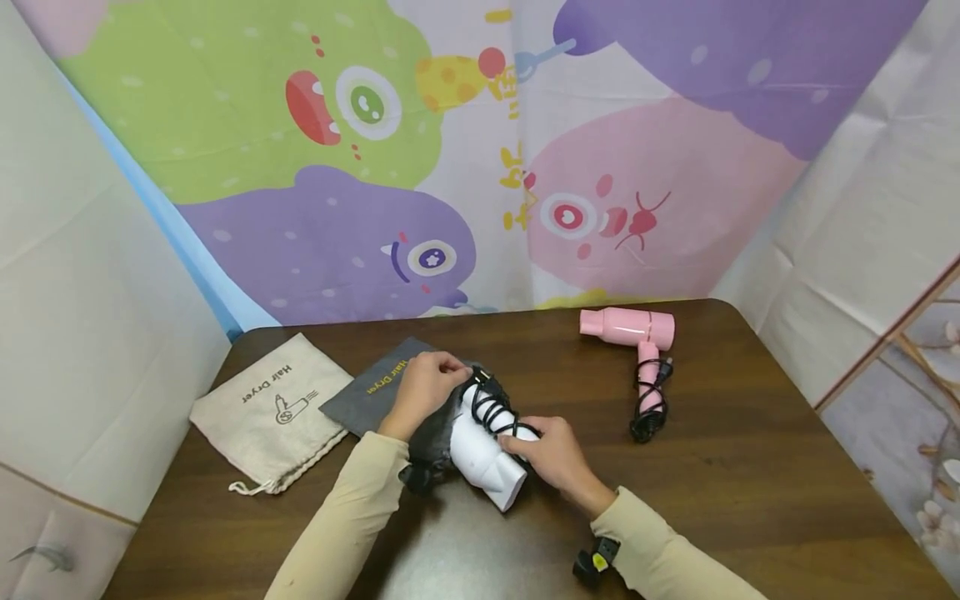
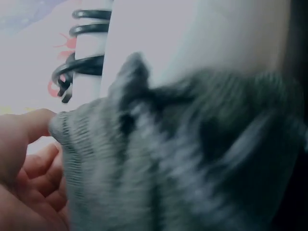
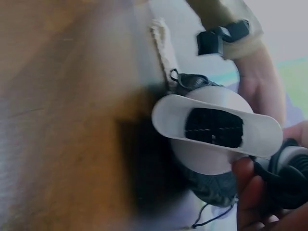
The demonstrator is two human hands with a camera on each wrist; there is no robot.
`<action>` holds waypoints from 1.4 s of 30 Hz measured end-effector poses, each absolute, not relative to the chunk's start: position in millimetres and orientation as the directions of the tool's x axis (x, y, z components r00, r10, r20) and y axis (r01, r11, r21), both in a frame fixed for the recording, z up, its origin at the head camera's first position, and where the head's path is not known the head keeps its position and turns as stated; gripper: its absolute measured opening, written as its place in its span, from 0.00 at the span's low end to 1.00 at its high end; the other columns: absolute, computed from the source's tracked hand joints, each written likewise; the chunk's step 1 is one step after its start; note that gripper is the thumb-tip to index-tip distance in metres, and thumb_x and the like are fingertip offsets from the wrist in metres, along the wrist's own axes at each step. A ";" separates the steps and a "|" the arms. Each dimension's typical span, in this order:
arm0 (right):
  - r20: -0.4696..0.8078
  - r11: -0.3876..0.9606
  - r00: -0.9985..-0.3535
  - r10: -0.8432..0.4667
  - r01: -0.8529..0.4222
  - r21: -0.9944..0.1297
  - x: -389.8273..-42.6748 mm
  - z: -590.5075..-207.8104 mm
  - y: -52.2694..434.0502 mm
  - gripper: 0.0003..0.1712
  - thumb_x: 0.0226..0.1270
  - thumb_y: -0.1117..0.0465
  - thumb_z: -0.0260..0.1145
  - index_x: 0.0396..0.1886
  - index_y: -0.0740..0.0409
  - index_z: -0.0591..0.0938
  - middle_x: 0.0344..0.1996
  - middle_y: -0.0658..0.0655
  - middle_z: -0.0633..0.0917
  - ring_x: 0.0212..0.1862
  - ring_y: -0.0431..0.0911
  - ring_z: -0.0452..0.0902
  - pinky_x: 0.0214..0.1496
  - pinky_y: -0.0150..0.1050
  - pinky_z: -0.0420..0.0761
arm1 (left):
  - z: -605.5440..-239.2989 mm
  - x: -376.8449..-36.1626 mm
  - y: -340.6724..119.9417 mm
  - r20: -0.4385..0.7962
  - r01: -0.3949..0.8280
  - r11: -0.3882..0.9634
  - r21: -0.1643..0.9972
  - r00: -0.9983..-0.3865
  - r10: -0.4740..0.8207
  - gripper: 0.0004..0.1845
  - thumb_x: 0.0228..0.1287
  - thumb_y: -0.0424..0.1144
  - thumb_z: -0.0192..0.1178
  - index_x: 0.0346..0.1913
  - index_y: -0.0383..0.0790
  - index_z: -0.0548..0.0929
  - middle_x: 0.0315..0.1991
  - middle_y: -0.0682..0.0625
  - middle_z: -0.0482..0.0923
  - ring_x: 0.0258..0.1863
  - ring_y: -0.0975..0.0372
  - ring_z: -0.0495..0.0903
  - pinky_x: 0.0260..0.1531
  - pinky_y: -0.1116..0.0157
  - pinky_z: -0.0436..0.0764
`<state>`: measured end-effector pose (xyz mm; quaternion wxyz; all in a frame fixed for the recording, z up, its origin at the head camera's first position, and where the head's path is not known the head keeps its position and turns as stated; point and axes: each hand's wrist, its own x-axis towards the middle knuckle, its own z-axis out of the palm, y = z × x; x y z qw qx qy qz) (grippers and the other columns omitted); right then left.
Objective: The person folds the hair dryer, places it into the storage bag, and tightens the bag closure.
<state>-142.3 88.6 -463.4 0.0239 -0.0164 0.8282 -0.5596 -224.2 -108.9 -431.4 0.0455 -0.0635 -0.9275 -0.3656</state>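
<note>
A white hair dryer [image 1: 483,457] with a black cord [image 1: 495,408] wound round its handle lies near the table's front. My right hand [image 1: 543,450] grips its body beside the cord. My left hand [image 1: 435,379] pinches the mouth of a dark grey pouch [image 1: 371,390], whose fabric bunches against the dryer's side. In the left wrist view the grey pouch [image 2: 168,159] fills the frame, with the corded handle [image 2: 86,57] behind it. The right wrist view shows the dryer's flat nozzle [image 3: 216,127], with the grey pouch [image 3: 211,185] round the dryer behind it.
A beige drawstring pouch [image 1: 273,408] printed "Hair Dryer" lies at the left of the brown table [image 1: 750,467]. A pink hair dryer [image 1: 633,329] with its bundled black cord [image 1: 648,412] rests at the back right. Cartoon-printed sheets hang behind the table.
</note>
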 end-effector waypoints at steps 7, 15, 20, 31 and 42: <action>-0.010 0.483 -0.991 -0.133 -0.056 -0.874 -144.6 -456.7 90.8 0.15 0.49 0.54 0.77 0.34 0.59 0.89 0.28 0.52 0.87 0.29 0.38 0.73 0.31 0.31 0.73 | -424.3 -219.8 -101.8 0.200 0.213 0.623 0.753 -0.975 0.091 0.07 0.58 0.42 0.68 0.33 0.42 0.89 0.30 0.48 0.86 0.30 0.60 0.81 0.33 0.65 0.77; -0.005 0.511 -0.983 -0.183 -0.091 -0.855 -148.9 -453.8 86.5 0.15 0.51 0.53 0.76 0.30 0.60 0.88 0.22 0.50 0.84 0.24 0.38 0.71 0.26 0.31 0.71 | -416.5 -205.1 -89.8 0.336 0.390 0.693 0.607 -0.916 0.221 0.04 0.60 0.41 0.68 0.31 0.45 0.88 0.27 0.52 0.85 0.27 0.63 0.80 0.30 0.66 0.77; -0.071 0.389 -0.989 -0.129 0.015 -0.921 -152.6 -455.8 86.3 0.14 0.51 0.55 0.76 0.26 0.63 0.87 0.16 0.46 0.79 0.22 0.38 0.70 0.24 0.31 0.71 | -410.9 -197.1 -84.7 0.375 0.459 0.734 0.500 -0.879 0.293 0.04 0.59 0.40 0.68 0.30 0.44 0.87 0.26 0.54 0.83 0.26 0.63 0.80 0.31 0.65 0.77; -0.276 0.119 -0.960 -0.041 0.269 -0.956 -157.8 -464.5 95.5 0.17 0.53 0.57 0.75 0.32 0.69 0.86 0.19 0.49 0.82 0.23 0.39 0.76 0.27 0.33 0.77 | -440.8 -178.8 -95.6 0.404 0.426 0.790 0.441 -0.880 0.249 0.04 0.54 0.39 0.69 0.33 0.45 0.86 0.25 0.55 0.82 0.26 0.63 0.81 0.31 0.61 0.78; -0.325 0.010 -0.942 -0.081 0.325 -0.946 -155.1 -463.2 96.1 0.20 0.57 0.59 0.72 0.41 0.73 0.83 0.21 0.49 0.82 0.23 0.39 0.76 0.27 0.32 0.77 | -452.1 -167.0 -104.5 0.440 0.376 0.829 0.415 -0.880 0.179 0.04 0.51 0.38 0.69 0.31 0.42 0.88 0.26 0.53 0.83 0.26 0.59 0.82 0.28 0.60 0.78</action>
